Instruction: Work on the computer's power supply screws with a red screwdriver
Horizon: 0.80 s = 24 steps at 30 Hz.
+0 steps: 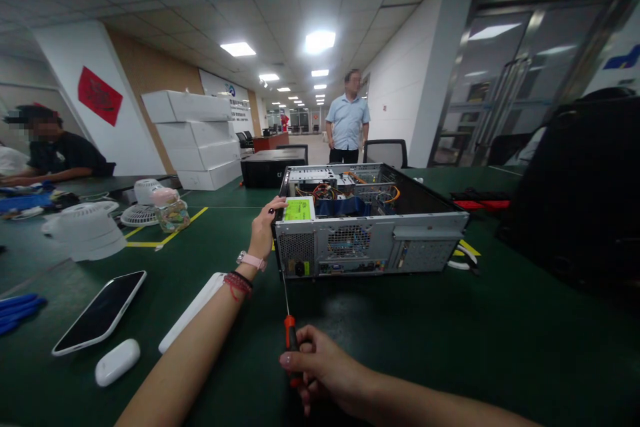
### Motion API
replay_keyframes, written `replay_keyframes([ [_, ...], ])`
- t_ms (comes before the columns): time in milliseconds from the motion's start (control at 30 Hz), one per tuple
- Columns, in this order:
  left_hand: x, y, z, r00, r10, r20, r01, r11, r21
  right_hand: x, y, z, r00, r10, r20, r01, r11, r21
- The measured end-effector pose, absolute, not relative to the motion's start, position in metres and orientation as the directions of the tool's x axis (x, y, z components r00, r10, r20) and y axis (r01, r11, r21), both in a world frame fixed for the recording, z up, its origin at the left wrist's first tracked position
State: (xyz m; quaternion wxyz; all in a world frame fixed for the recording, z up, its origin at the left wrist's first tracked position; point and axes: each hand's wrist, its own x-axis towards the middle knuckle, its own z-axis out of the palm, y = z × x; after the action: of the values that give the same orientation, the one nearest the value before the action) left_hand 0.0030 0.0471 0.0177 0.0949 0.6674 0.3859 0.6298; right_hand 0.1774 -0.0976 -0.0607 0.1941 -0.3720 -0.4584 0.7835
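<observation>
An opened desktop computer case (380, 227) lies on its side on the green table, its rear panel towards me. Inside show wires, ribbon cables and a power supply with a yellow-green label (298, 209). My left hand (263, 227) is at the case's left rear corner, its fingers curled over the top edge beside that label. Low in front, my right hand (320, 363) is closed round the red and black handle of a screwdriver (290, 333). Its thin shaft points away from me, the tip at the lower left corner of the rear panel; contact cannot be made out.
Left of my arm lie a phone (103, 310), a white earbud case (118, 361) and a long white object (193, 313). Further off are a jar (173, 211) and white boxes (195, 140). A black bag (570, 193) stands right. One person (349, 120) stands beyond the table; another sits left.
</observation>
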Motion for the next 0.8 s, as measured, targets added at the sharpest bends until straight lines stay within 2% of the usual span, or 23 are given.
replay_keyframes([
  [800,0.0032,0.0488,0.0167,-0.105,0.628,0.771,0.366,-0.696,0.618,0.1808,-0.0929,-0.0574,-0.76,0.529,-0.378,-0.029,-0.609,-0.793],
])
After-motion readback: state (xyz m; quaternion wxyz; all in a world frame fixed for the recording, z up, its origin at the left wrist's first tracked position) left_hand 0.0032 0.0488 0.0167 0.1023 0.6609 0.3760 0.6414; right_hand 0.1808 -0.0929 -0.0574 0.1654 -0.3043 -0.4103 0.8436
